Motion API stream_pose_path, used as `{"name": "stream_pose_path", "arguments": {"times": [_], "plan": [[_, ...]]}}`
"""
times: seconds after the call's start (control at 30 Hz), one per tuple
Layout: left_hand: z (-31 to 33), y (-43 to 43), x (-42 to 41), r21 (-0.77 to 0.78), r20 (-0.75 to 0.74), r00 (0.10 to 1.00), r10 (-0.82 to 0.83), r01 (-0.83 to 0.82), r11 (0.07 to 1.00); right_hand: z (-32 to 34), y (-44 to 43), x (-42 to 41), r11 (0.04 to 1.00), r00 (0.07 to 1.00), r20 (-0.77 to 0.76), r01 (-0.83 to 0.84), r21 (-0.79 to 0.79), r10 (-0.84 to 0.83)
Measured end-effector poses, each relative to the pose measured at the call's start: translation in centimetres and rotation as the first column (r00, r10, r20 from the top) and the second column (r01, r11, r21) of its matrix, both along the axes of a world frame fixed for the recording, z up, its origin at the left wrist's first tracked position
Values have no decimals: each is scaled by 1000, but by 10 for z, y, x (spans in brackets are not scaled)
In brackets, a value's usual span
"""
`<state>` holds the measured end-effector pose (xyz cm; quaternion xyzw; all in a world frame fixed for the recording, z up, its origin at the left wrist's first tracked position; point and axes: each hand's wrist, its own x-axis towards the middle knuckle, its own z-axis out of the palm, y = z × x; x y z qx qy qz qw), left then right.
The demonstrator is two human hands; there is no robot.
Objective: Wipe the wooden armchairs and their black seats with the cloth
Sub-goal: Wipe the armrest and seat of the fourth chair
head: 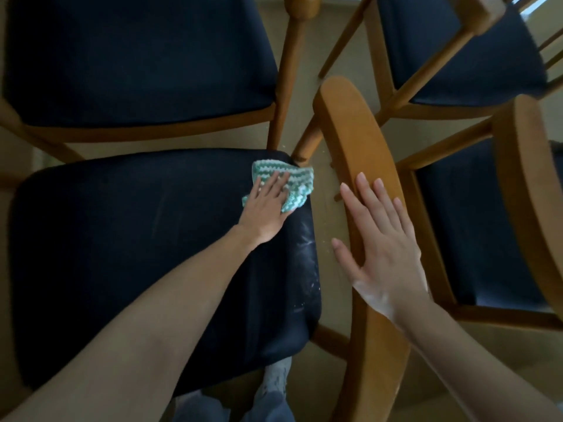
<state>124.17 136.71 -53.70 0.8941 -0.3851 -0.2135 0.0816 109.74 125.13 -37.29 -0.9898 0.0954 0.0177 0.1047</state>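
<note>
A black seat (128, 254) fills the lower left of the head view, with white dusty streaks along its right edge. My left hand (268, 208) presses flat on a green and white crocheted cloth (297, 181) at the seat's far right corner. This chair's curved wooden armrest (350, 132) runs from the centre down to the bottom right. On that armrest my right hand (377, 239) rests flat, fingers straight and spread, with white powder on its wrist.
Three more wooden armchairs with black seats stand close by: one at top left (137, 62), one at top right (463, 50), one at right (475, 220). Beige floor (323, 214) shows in the narrow gaps between them. My legs are at the bottom centre.
</note>
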Motion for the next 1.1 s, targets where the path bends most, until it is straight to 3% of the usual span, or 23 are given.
{"name": "stream_pose_path", "arguments": {"times": [0.2,0.37,0.57,0.7,0.77,0.87,0.93,1.03,1.1], "plan": [[1,35,-103,-60,-55,995,-79,76,995,0,8,-12,990,991,-15,-133,-36,133],[3,66,-168,-101,-62,984,-166,159,982,2,25,-54,992,989,-75,-128,-24,126],[9,108,-225,89,-75,927,-367,373,924,3,40,-92,997,995,-74,-73,-4,72],[19,128,-230,168,-120,811,-572,585,794,6,43,-95,999,996,-80,-46,10,47],[18,134,-233,174,-174,786,-593,617,767,6,43,-95,999,995,-83,-47,3,47],[27,127,-228,0,-319,847,-424,448,894,7,45,-94,999,996,-81,-31,26,33],[41,114,-210,-173,-534,820,-207,134,976,9,44,-92,998,997,-71,-9,60,13],[60,91,-160,-227,-814,580,8,-331,916,10,35,-81,997,999,-43,5,81,-2],[69,73,-114,-284,-850,527,26,-498,819,12,24,-66,996,1000,-28,7,87,-5]]}}
